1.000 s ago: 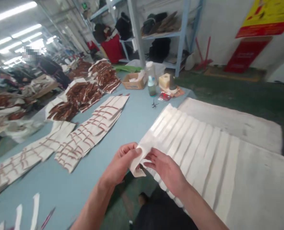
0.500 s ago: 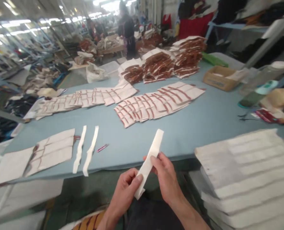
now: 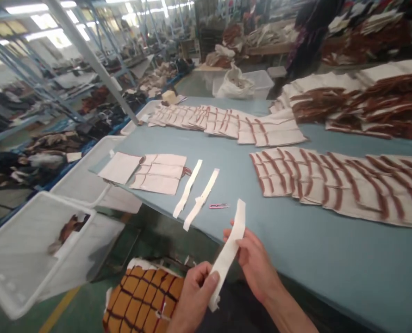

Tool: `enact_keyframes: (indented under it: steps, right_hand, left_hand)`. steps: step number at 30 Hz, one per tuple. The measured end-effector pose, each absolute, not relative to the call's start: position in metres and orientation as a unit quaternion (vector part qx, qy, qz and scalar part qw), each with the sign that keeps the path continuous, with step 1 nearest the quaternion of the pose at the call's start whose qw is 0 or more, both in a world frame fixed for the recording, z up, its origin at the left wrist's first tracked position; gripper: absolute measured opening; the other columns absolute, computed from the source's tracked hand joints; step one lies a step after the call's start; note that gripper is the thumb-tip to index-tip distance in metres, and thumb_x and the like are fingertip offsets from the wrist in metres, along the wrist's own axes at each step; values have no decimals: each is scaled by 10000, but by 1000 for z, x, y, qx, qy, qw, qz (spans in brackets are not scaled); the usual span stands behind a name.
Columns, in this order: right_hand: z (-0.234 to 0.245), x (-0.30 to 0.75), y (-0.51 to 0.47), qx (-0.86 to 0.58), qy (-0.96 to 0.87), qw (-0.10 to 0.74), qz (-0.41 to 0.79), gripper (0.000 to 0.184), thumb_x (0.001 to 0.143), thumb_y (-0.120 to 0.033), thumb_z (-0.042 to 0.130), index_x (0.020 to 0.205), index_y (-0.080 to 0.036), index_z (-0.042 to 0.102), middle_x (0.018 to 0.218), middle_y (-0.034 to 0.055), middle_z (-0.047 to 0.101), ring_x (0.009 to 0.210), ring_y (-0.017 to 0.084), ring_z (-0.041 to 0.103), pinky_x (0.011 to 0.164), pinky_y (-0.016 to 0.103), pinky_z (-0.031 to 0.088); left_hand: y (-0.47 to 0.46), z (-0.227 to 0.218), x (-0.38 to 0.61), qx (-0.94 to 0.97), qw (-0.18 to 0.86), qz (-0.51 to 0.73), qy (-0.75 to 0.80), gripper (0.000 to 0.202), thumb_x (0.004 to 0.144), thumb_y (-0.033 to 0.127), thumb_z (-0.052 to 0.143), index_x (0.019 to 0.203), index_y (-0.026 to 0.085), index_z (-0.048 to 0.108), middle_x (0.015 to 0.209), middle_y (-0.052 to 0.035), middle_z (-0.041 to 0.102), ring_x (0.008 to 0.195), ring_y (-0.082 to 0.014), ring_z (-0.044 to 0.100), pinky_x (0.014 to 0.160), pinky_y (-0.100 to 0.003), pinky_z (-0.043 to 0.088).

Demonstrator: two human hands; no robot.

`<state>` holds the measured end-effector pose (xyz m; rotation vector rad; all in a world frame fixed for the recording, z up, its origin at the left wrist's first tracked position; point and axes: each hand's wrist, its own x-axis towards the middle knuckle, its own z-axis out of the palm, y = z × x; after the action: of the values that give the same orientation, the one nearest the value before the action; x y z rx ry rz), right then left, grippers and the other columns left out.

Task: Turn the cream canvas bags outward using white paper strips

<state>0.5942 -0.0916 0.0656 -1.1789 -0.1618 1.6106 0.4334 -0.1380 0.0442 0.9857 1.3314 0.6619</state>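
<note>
A long white fabric strip [image 3: 229,247] slants between my two hands at the table's near edge. My left hand [image 3: 202,289] pinches its lower end, thumb on top. Farther up, my right hand [image 3: 252,259] grips the strip between thumb and fingers. Two similar strips, a left one [image 3: 188,188] and a right one [image 3: 202,200], lie on the blue-grey table [image 3: 227,185]. Beside them rests a small pair of pink thread snips [image 3: 219,206]. Left of the strips are cream knitted panels [image 3: 160,173] with brown lines.
Overlapping rows of striped knit panels [image 3: 331,180] cover the table's right side, with another row [image 3: 223,121] behind. Tall brown-and-cream stacks [image 3: 365,97] stand at the back right. White plastic bins [image 3: 42,249] are at the left. An ochre checked cushion [image 3: 143,296] sits below. A person [image 3: 310,37] stands beyond.
The view has swung to the left, so the bins and cushion show more and the box and bottles at the right are out of sight. Both hands still hold the strip.
</note>
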Motion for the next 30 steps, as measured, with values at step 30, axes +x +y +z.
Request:
enact_keyframes:
  steps: [30]
  right_hand:
    - [-86,610,81,-641,-332,361,591,329,991,-325,685,1276,-165,647,1282,96,670,1134,261,665,980,495,554]
  left_hand:
    - [41,-64,444,391,660,252,591,366,988,501,603,886,150,615,689,30,618,471,-75,469,468,-211,407]
